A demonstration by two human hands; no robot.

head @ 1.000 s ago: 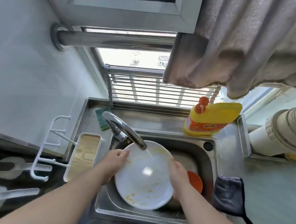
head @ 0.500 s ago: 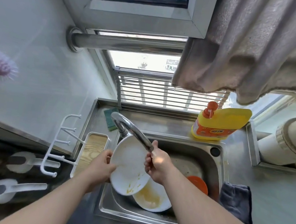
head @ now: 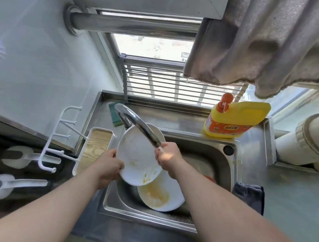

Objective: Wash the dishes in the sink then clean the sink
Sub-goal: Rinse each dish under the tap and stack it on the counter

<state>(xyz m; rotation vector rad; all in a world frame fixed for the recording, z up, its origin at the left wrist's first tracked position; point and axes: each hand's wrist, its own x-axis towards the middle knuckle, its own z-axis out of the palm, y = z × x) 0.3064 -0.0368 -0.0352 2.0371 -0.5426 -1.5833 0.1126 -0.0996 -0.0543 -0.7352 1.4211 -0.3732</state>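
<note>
In the sink [head: 227, 171], nearest, lies a dirty plate [head: 161, 197]. Above it the left hand [head: 108, 168] grips a tilted white plate [head: 136, 156]. The right hand [head: 168, 156], fingers curled, rubs it under the tap [head: 136, 124]. Behind the sink stands a yellow soap bottle [head: 236, 118].

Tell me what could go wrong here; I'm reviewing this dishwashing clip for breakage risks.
1. The left hand alone grips the tilted plate by its rim; wet, it might slip onto the second plate in the sink and chip both.
2. The plate sits close to the faucet; lifting it could knock the spout.
3. The right hand is at the spout's tip, so water may spray past the sink.
</note>
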